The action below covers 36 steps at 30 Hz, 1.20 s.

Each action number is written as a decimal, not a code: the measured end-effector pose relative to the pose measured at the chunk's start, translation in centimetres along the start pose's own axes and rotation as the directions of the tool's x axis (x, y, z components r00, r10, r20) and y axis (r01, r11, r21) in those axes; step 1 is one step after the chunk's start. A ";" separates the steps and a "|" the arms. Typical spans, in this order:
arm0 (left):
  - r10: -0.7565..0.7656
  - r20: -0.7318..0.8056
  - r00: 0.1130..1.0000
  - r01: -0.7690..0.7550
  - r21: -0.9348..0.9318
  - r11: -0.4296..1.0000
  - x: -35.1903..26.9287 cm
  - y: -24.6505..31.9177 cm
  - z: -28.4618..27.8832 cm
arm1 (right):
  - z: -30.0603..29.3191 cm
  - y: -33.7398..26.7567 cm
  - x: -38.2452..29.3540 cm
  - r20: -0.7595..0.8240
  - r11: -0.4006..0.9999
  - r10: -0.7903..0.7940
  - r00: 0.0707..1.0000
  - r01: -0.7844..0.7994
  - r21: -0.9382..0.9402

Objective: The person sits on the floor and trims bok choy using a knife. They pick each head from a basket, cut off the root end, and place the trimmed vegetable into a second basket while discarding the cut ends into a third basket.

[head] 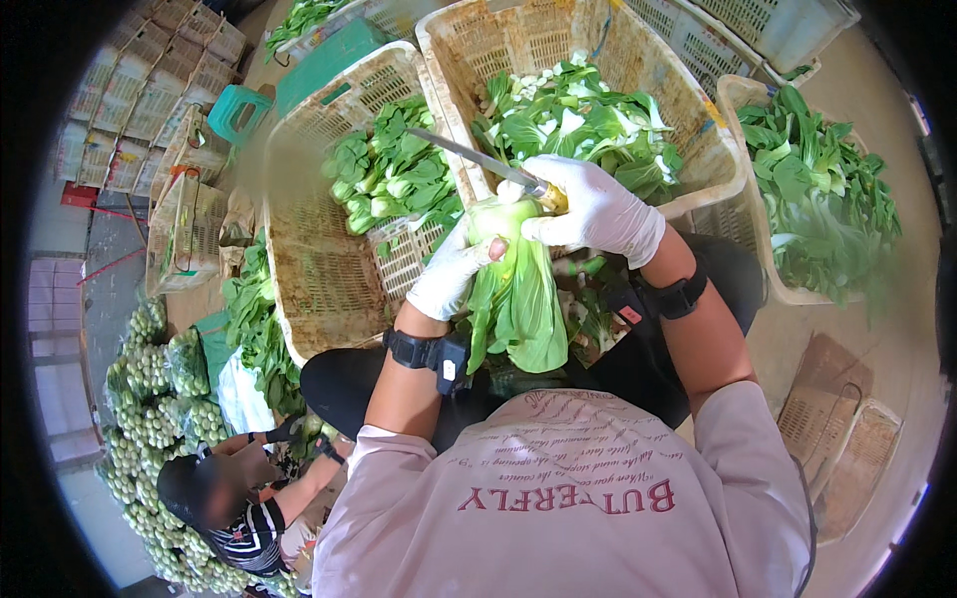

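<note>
A head of bok choy (516, 291) hangs over my lap, its pale base up and its leaves down. My left hand (452, 269), in a white glove, grips it near the base, with the thumb tip bare. In my gloved right hand (591, 209) is a knife (482, 158) with a yellowish handle; its blade points up and to the left. The right fingers touch the base, where a white stem piece (511, 191) sits by the blade. Trimmed heads (389, 179) lie in the left crate (321, 291). Loose leaves and stem ends (576, 119) lie in the right crate (673, 45).
A crate of bok choy (822, 172) stands at the right, with more greens (258, 321) left of the left crate. A co-worker (239, 501) sits at lower left beside a heap of bagged vegetables (149, 448). A green stool (238, 113) and stacked crates (149, 82) are behind.
</note>
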State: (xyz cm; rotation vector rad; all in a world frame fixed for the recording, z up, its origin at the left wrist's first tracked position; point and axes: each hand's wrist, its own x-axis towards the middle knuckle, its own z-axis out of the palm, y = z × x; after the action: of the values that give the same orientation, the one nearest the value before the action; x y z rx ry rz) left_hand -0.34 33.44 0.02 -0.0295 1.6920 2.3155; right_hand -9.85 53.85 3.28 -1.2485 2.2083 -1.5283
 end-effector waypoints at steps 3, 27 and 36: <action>-0.029 0.070 0.997 0.029 0.002 1.000 -0.1 -0.6 -0.4 | -0.1 -0.4 0.1 0.090 0.996 0.052 0.995 -0.059 0.073; 0.147 -0.169 0.975 -0.126 0.127 0.984 0.0 -2.8 -1.4 | 3.0 2.8 0.5 0.006 0.958 -0.075 0.997 0.073 -0.276; 0.075 -0.115 0.991 -0.047 0.231 0.972 0.2 -2.8 -1.2 | 4.1 2.0 -0.4 -0.045 0.892 -0.120 0.992 0.088 -0.444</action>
State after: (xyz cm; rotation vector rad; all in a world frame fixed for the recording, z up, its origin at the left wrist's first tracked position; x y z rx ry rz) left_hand -0.08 33.12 -3.06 -0.0767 2.0376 2.1864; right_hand -8.29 51.56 -0.42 -1.4719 2.6788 -1.1476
